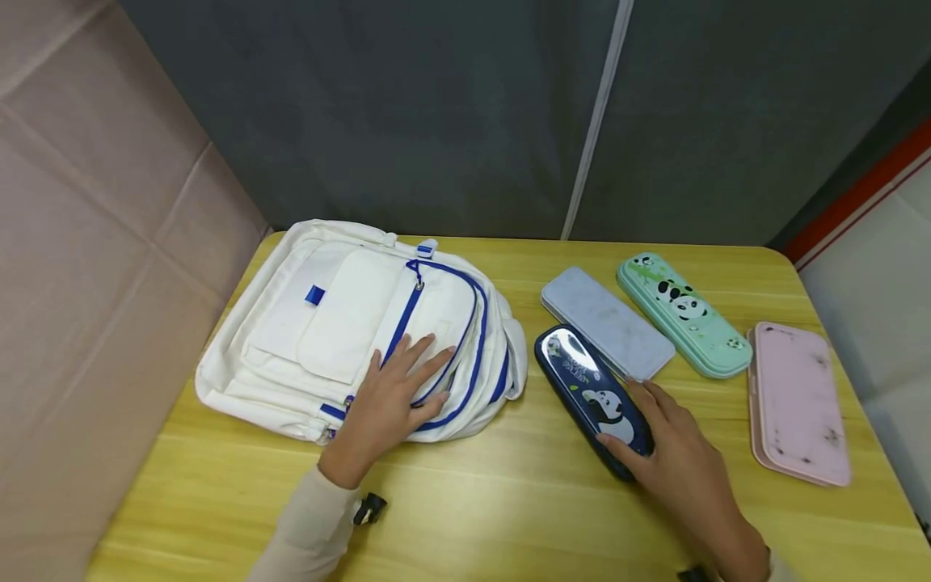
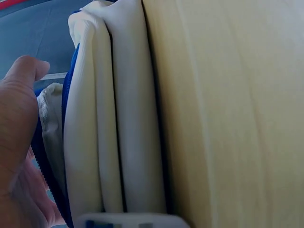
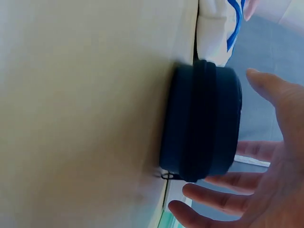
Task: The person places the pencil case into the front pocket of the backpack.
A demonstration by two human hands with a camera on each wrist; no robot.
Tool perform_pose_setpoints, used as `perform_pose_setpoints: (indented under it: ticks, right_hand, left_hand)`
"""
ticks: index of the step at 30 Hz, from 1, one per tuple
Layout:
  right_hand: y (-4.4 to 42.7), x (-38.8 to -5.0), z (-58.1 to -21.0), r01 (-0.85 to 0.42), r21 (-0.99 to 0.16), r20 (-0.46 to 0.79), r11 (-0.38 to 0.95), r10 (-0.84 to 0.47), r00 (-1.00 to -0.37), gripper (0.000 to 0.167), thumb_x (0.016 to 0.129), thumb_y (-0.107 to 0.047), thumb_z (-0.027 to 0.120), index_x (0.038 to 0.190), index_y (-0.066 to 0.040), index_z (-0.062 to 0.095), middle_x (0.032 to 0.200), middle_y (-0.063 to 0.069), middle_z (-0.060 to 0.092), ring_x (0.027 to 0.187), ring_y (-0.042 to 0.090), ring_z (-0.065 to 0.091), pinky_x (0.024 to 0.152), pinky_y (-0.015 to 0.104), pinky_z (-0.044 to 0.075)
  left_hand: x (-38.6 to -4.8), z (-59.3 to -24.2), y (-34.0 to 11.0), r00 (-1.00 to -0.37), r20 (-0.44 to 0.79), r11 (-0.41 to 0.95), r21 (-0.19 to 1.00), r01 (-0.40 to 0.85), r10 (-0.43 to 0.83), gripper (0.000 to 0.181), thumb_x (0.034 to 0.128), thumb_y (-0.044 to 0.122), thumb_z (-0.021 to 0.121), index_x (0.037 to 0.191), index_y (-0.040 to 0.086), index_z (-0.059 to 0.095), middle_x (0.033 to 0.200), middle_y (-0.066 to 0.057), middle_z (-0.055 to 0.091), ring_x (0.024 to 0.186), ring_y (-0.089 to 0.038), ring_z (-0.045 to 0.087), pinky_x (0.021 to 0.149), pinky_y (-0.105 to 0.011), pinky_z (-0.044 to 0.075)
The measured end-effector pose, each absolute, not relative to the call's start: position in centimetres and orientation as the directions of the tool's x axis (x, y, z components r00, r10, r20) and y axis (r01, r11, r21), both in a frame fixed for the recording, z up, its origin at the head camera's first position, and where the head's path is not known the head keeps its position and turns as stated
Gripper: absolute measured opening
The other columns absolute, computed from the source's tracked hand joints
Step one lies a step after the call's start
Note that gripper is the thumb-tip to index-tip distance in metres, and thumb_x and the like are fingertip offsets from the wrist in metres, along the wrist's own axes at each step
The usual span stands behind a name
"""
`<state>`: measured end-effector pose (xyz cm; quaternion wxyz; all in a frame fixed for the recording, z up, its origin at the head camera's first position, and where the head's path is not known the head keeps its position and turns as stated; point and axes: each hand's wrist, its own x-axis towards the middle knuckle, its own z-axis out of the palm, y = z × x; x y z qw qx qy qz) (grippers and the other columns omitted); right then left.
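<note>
A white backpack [image 1: 349, 323] with blue zippers lies flat on the left of the table. My left hand [image 1: 396, 396] rests on its front, fingers spread; in the left wrist view the thumb [image 2: 26, 71] stands beside the blue zipper edge. A dark blue pencil case [image 1: 582, 388] with a panda picture lies right of the backpack. Over its near end is my right hand [image 1: 676, 449], thumb on one side and fingers on the other. In the right wrist view the hand's thumb [image 3: 268, 85] stands apart from the case [image 3: 202, 121], and the fingers are extended.
Beyond the dark case lies a grey-blue case [image 1: 607, 319]. A mint green panda case [image 1: 684, 315] sits to its right, and a pink case [image 1: 800, 404] near the right table edge. Dark curtain [image 1: 407, 121] hangs behind the wooden table [image 1: 465, 517].
</note>
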<state>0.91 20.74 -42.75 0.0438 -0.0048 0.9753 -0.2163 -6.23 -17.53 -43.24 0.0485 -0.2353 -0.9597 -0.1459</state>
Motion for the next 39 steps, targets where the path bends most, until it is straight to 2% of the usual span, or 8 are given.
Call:
perform_pose_setpoints:
  ticks: [5,11,16,20,28,39]
  right_hand:
    - [20.4,1.3,-43.1,-0.003,-0.402,-0.089,0.916,-0.042,-0.995,0.096,0.087,-0.066,0.074,0.162,-0.017,0.039,0.153,0.03,0.046,0.126,0.051,0.053,0.081,0.071,0.054]
    - [20.0,1.4,-43.1,0.017,-0.375,-0.159,0.927,-0.046,-0.986,0.1,0.086,-0.07,0.072,0.165,-0.023,0.033,0.154,0.028,0.046,0.128,0.05,0.053,0.081,0.073,0.053]
    - [19.9,1.5,-43.2,0.011,-0.373,-0.169,0.928,-0.057,-0.984,0.1,0.085,-0.067,0.076,0.166,-0.026,0.031,0.152,0.028,0.047,0.127,0.049,0.053,0.079,0.073,0.053]
    - [19.9,1.5,-43.4,-0.007,-0.375,-0.138,0.927,-0.064,-0.988,0.1,0.084,-0.061,0.081,0.165,-0.026,0.033,0.15,0.027,0.049,0.125,0.048,0.055,0.076,0.072,0.054]
    - [19.9,1.4,-43.2,0.01,-0.367,-0.174,0.93,-0.059,-0.983,0.104,0.081,-0.058,0.084,0.165,-0.027,0.032,0.15,0.029,0.048,0.124,0.05,0.055,0.075,0.073,0.054]
    - [19.9,1.6,-43.1,0.028,-0.364,-0.196,0.931,-0.047,-0.98,0.102,0.082,-0.055,0.084,0.165,-0.024,0.033,0.151,0.028,0.047,0.123,0.047,0.056,0.074,0.073,0.054]
  left_hand:
    - [-6.0,-43.4,-17.3,-0.875,0.155,0.844,0.232,0.483,0.458,0.06,0.1011,0.049,0.064,0.158,0.04,0.047,0.166,-0.004,0.044,0.151,-0.045,0.04,0.112,-0.08,0.031]
    - [-5.8,-43.4,-17.0,-0.862,0.153,0.836,0.21,0.507,0.484,0.055,0.1026,0.046,0.063,0.156,0.04,0.05,0.164,-0.004,0.046,0.15,-0.047,0.041,0.109,-0.082,0.033]
    - [-5.7,-43.4,-16.9,-0.858,0.151,0.84,0.178,0.513,0.492,0.053,0.1037,0.045,0.061,0.155,0.039,0.051,0.164,-0.005,0.046,0.149,-0.047,0.042,0.108,-0.081,0.035]
    - [-5.8,-43.2,-16.9,-0.863,0.13,0.844,0.183,0.505,0.488,0.052,0.1047,0.046,0.06,0.156,0.039,0.05,0.165,-0.003,0.045,0.151,-0.045,0.039,0.11,-0.08,0.034]
    - [-5.9,-42.8,-17.1,-0.875,0.075,0.848,0.221,0.483,0.479,0.048,0.1064,0.046,0.056,0.154,0.038,0.053,0.167,-0.002,0.042,0.156,-0.041,0.034,0.114,-0.079,0.03]
    - [-6.2,-42.4,-17.2,-0.87,0.05,0.84,0.237,0.488,0.491,0.041,0.1071,0.043,0.056,0.147,0.036,0.06,0.166,-0.002,0.044,0.155,-0.042,0.034,0.113,-0.08,0.031]
